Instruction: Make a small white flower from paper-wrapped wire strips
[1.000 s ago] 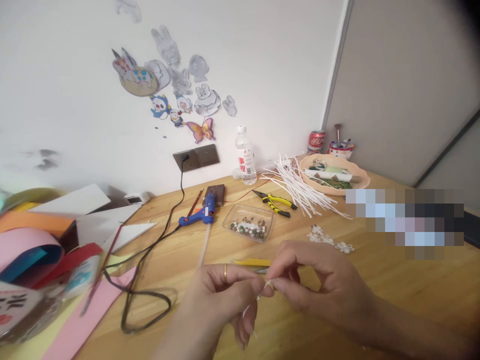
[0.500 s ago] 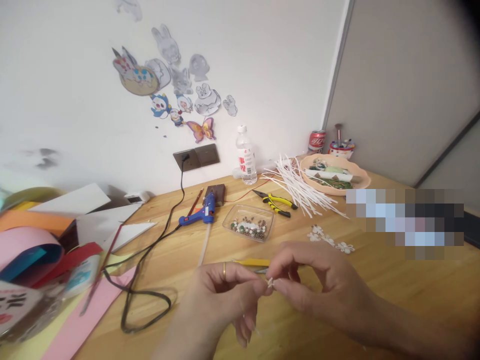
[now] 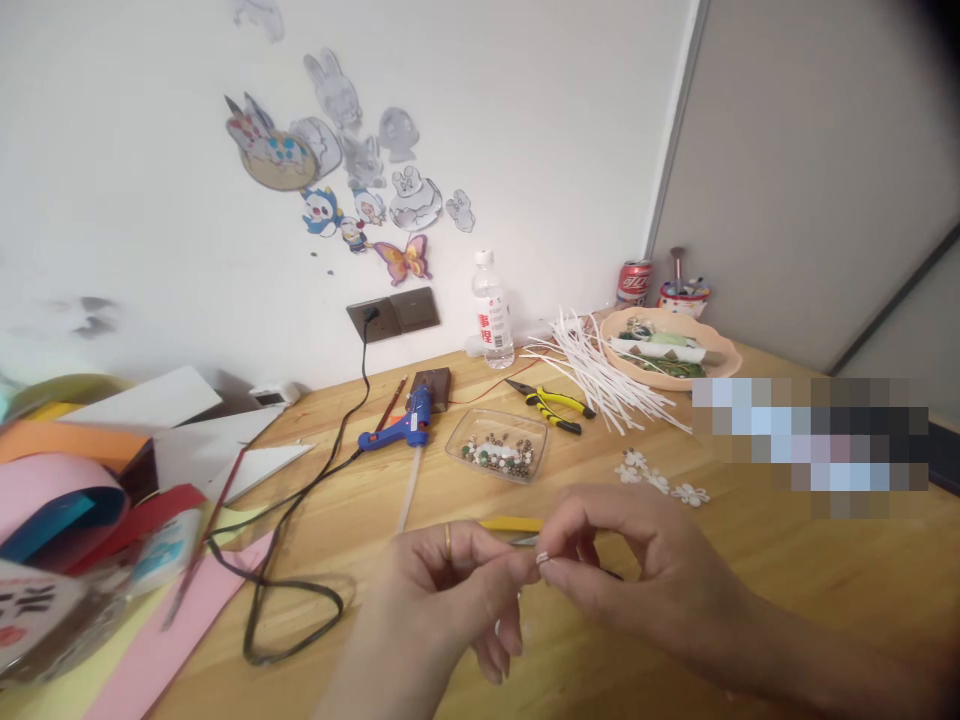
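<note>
A tiny white looped strip (image 3: pixel 542 559) shows between the fingertips of both hands, mostly covered by them. My left hand (image 3: pixel 457 595), with a gold ring on one finger, pinches it from the left with thumb and forefinger. From the right, my right hand (image 3: pixel 637 550) pinches the same piece, thumb against index finger. Just behind the fingers lies a yellow tool (image 3: pixel 510 524) with a metal part, partly hidden. Several small white flower shapes (image 3: pixel 652 478) rest on the table beyond my right hand.
A clear bead box (image 3: pixel 495 450), yellow-black pliers (image 3: pixel 555 405) and a bundle of white strips (image 3: pixel 600 375) lie farther back. A blue glue gun (image 3: pixel 401 430) with a black cord (image 3: pixel 296 495) is left of them. Coloured paper (image 3: pixel 187 620) covers the left side.
The fingertips have shifted slightly around the white piece, which now shows as a small loop at the right fingertips. The left hand's lower fingers have moved a little.
</note>
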